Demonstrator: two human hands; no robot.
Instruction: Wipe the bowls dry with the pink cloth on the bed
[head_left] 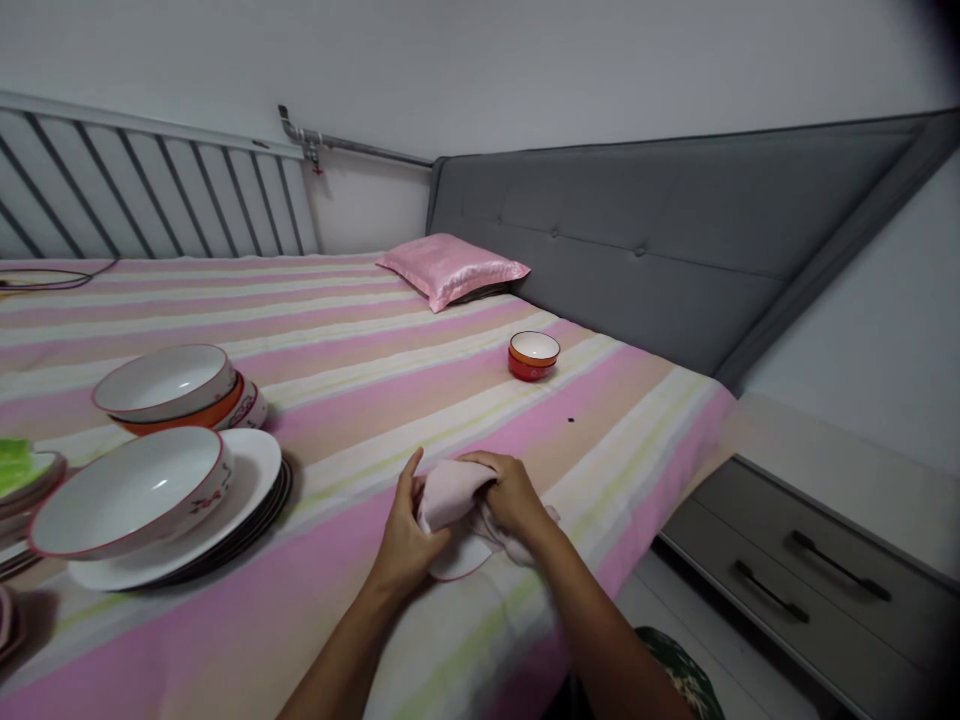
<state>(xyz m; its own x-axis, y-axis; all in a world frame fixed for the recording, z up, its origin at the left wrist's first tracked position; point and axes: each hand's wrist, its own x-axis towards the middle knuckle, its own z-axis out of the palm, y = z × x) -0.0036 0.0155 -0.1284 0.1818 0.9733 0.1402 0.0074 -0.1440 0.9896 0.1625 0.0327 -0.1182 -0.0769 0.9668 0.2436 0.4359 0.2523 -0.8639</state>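
Both my hands work close together near the front edge of the striped bed sheet (375, 380). My left hand (405, 545) grips a small white bowl with a red rim (457, 560), mostly hidden. My right hand (514, 495) presses a pale pink cloth (450, 490) onto and into that bowl, fingers curled round the cloth. Part of the cloth hangs out behind my right wrist.
A small red bowl (533, 355) stands further back on the bed. At the left are a bowl on stacked plates (247, 490), stacked bowls (169, 385) and a green item (15, 462). A pink pillow (452, 266) lies by the grey headboard (660, 250). A drawer unit (810, 570) stands on the right.
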